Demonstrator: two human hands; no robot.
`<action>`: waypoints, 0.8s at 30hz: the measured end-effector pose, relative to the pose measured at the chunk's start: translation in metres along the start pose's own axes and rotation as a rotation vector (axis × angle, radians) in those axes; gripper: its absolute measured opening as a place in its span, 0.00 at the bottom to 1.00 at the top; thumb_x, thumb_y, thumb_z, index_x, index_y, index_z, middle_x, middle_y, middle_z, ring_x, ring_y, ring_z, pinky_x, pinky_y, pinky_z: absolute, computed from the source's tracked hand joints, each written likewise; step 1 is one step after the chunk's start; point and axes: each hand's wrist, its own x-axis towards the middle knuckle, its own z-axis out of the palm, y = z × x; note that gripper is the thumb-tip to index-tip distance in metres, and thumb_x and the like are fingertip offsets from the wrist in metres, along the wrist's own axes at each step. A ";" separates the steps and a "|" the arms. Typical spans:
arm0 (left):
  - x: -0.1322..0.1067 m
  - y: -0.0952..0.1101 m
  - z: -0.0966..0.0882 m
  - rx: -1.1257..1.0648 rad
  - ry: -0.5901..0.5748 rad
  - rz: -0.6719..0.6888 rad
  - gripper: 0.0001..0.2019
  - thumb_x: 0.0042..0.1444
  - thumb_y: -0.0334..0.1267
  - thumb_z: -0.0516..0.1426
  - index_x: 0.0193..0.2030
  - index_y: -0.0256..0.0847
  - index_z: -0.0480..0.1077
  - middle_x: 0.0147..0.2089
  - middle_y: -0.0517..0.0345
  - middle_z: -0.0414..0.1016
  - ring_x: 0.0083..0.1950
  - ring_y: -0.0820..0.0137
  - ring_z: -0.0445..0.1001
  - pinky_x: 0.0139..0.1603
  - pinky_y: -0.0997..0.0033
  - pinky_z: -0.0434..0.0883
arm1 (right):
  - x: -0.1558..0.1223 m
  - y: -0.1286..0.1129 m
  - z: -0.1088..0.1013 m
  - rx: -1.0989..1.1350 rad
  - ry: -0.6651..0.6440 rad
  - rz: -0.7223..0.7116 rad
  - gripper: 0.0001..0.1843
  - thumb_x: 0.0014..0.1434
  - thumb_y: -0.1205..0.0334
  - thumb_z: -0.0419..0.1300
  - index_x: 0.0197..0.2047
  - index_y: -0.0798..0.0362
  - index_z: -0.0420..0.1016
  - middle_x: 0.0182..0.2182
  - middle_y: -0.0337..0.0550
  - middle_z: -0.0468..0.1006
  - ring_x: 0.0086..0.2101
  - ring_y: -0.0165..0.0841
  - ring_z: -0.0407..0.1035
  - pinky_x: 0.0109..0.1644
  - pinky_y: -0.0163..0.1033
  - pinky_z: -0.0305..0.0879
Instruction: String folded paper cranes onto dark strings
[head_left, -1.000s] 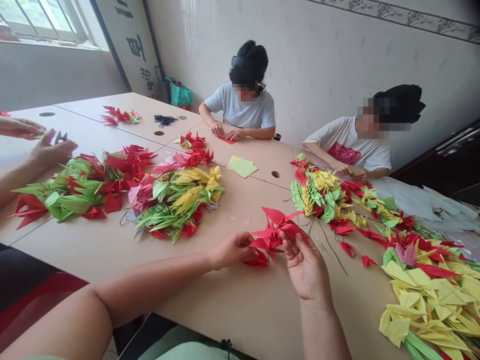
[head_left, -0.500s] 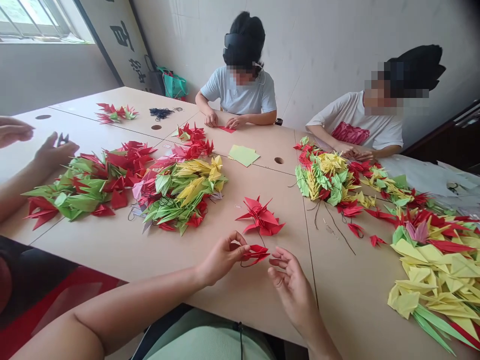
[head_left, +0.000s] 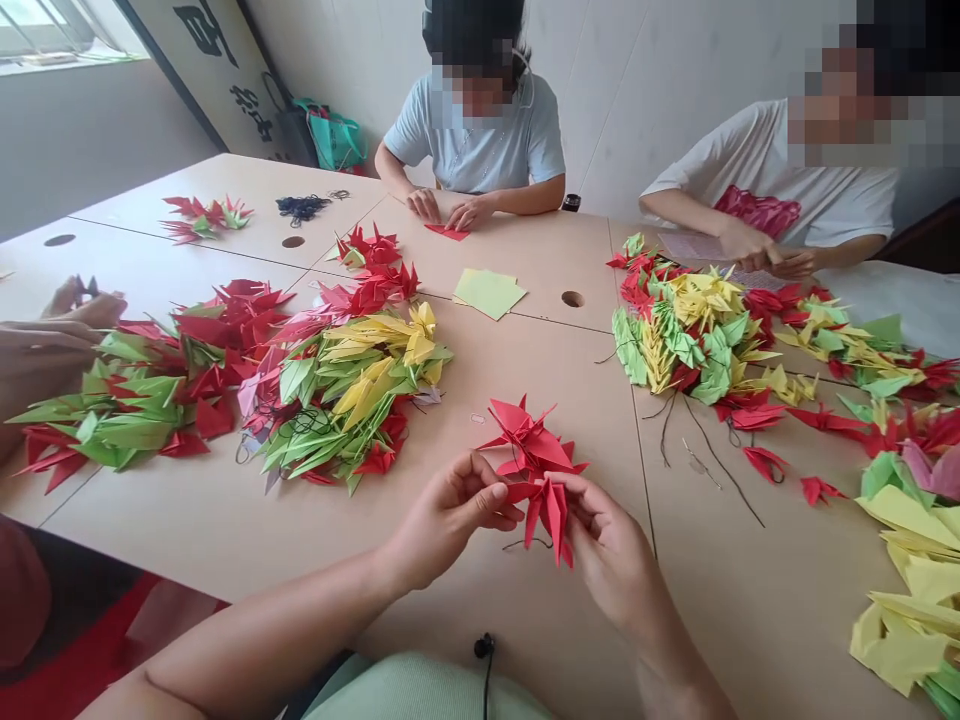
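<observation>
Both my hands hold a small red paper crane just above the tan table. My left hand pinches its left side with thumb and fingers closed. My right hand grips it from the right, fingers curled. A thin dark thread hangs below the crane. Right behind it on the table lies a small cluster of red paper cranes.
Piles of red, green and yellow paper cranes lie at left, centre and right, with yellow ones at the far right. Yellow paper sheets lie mid-table. Two people sit opposite; another person's hands work at left.
The red cluster I held was set down on the table. My right hand, open half a second ago, has closed on the single red crane that my left hand picked up.
</observation>
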 end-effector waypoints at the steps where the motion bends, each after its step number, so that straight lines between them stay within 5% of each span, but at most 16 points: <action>1: 0.002 0.003 -0.001 -0.029 0.002 -0.014 0.17 0.53 0.47 0.65 0.32 0.38 0.63 0.30 0.59 0.76 0.34 0.72 0.78 0.39 0.69 0.75 | 0.005 -0.003 -0.002 -0.003 -0.005 0.010 0.20 0.62 0.48 0.58 0.51 0.51 0.72 0.44 0.48 0.80 0.41 0.36 0.74 0.43 0.37 0.70; 7: 0.013 0.014 -0.009 0.013 -0.025 0.009 0.12 0.57 0.43 0.62 0.39 0.40 0.65 0.32 0.61 0.76 0.33 0.72 0.77 0.37 0.71 0.74 | 0.020 -0.014 -0.008 -0.165 -0.034 0.019 0.21 0.63 0.44 0.55 0.45 0.52 0.75 0.29 0.40 0.75 0.31 0.33 0.66 0.36 0.37 0.65; 13: 0.016 0.021 -0.012 0.969 -0.004 0.349 0.11 0.60 0.32 0.57 0.49 0.44 0.73 0.48 0.53 0.78 0.48 0.63 0.71 0.49 0.60 0.68 | 0.021 -0.022 -0.008 -0.248 -0.142 0.000 0.19 0.66 0.46 0.50 0.46 0.50 0.73 0.28 0.36 0.72 0.28 0.31 0.61 0.34 0.35 0.61; 16: 0.016 0.022 -0.009 1.228 0.007 0.434 0.13 0.60 0.32 0.56 0.51 0.46 0.73 0.51 0.54 0.78 0.47 0.62 0.69 0.49 0.58 0.66 | 0.021 -0.023 -0.007 -0.276 -0.130 -0.021 0.19 0.66 0.46 0.50 0.45 0.50 0.73 0.29 0.37 0.73 0.29 0.31 0.62 0.34 0.35 0.61; 20: 0.019 0.023 -0.001 1.000 -0.023 0.279 0.10 0.60 0.28 0.53 0.44 0.40 0.73 0.38 0.57 0.77 0.31 0.73 0.66 0.34 0.72 0.65 | 0.021 -0.018 -0.009 -0.238 -0.126 -0.044 0.16 0.65 0.47 0.53 0.43 0.50 0.74 0.31 0.38 0.76 0.31 0.32 0.65 0.36 0.34 0.62; 24: 0.025 0.019 -0.003 0.569 -0.201 0.012 0.05 0.58 0.36 0.57 0.34 0.38 0.69 0.30 0.61 0.69 0.30 0.74 0.63 0.31 0.74 0.62 | 0.021 -0.013 -0.012 -0.096 -0.174 -0.009 0.17 0.64 0.46 0.54 0.42 0.51 0.74 0.32 0.41 0.78 0.32 0.33 0.68 0.38 0.35 0.65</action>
